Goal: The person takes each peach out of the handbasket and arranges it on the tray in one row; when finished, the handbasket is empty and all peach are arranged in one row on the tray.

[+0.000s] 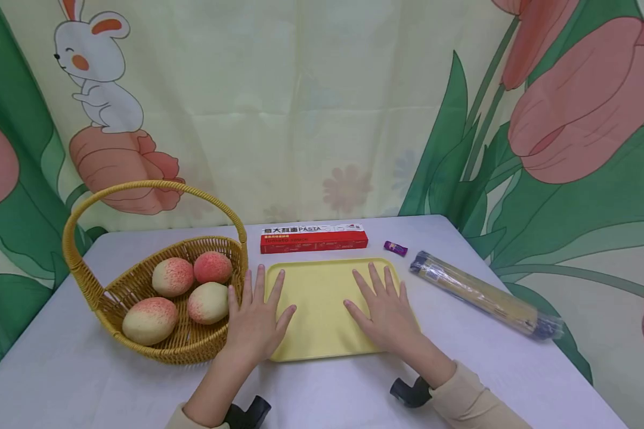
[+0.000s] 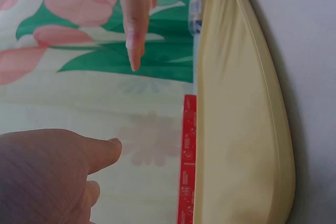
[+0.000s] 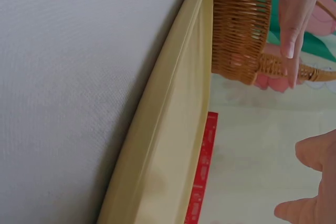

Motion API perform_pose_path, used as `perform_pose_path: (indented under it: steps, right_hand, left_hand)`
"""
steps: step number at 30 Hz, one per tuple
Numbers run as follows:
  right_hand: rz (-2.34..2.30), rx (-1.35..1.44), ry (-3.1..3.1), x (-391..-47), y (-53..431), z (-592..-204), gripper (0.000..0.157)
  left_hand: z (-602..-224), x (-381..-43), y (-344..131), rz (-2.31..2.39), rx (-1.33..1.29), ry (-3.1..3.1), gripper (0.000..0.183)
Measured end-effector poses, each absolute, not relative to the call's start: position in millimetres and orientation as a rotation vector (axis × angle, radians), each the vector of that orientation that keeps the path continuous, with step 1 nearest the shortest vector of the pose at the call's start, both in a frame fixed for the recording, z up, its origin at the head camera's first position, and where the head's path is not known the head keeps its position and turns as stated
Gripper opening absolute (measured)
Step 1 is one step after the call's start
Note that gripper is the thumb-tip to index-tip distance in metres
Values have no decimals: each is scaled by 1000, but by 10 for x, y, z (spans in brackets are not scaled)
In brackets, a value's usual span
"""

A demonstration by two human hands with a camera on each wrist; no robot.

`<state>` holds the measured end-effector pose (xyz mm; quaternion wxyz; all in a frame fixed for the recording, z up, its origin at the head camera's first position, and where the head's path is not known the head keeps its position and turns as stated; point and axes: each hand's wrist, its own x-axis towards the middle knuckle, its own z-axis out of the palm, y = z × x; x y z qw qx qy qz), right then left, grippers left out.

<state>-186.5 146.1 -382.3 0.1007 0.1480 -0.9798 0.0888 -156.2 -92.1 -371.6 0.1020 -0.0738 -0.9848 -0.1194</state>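
One white tablecloth (image 1: 515, 381). One pasta box (image 1: 313, 239), red and white, lettered "PASTA", lying towards the cloth's far edge. One small purple-wrapped piece, apparently a sweet (image 1: 395, 248), right of the box. One clear-wrapped pack of dry noodles (image 1: 483, 295), blue-ended, lying aslant at right. One backdrop (image 1: 279, 119), printed: white rabbit (image 1: 99, 77), pink tulips (image 1: 579, 101), green leaves (image 1: 448, 125).

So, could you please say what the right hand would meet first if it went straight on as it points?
Likely the right end of the pasta box, past the yellow tray; but the right hand is raised and might pass over toward the backdrop.
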Motion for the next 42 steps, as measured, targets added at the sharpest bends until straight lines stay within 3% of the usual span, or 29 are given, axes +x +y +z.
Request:
perform_pose_path:
  steps: [9, 19, 42]
  right_hand:
    - [294, 410, -2909, -1891, 1488, -3864, 65]
    - [575, 403, -2788, -1917, 1583, -3856, 58]
    - [913, 264, -2693, -1931, 2042, -3952, 45]
  left_hand:
    - [-3708, -1553, -956, -368, -251, -2908, 66]
    - [-3630, -1565, -1308, -486, -579, -2690, 63]
    - [-3493, -1594, -2239, -923, -468, -2819, 90]
